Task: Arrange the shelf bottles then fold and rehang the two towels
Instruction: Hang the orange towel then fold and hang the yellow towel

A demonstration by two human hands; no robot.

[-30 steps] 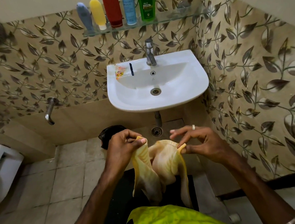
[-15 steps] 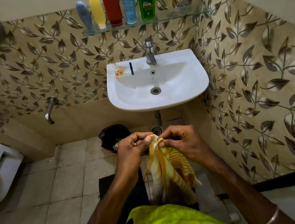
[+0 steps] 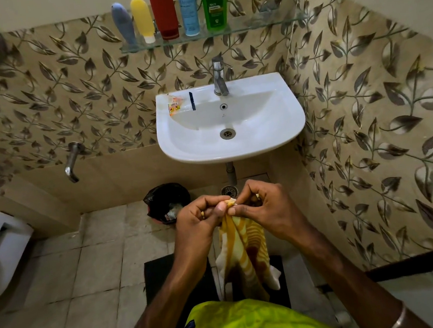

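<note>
A yellow and white striped towel (image 3: 244, 253) hangs folded lengthwise in front of me, below the sink. My left hand (image 3: 201, 217) and my right hand (image 3: 266, 204) pinch its top corners together, fingertips touching. On the glass shelf (image 3: 263, 23) above the sink several bottles stand in a row: a grey-blue tube (image 3: 123, 24), a yellow tube (image 3: 142, 20), a red bottle (image 3: 162, 11), a light blue bottle (image 3: 187, 9) and a green bottle (image 3: 214, 4). A second towel is not in sight.
A white sink (image 3: 285, 121) with a tap (image 3: 219, 77) is fixed to the leaf-patterned wall straight ahead. A black bin (image 3: 166, 202) stands under it on the left. A black mat (image 3: 168, 280) lies at my feet. A toilet (image 3: 0, 250) sits at the far left.
My hands came together from apart, bringing the towel's two top corners to meet, so the towel now hangs doubled and narrower.
</note>
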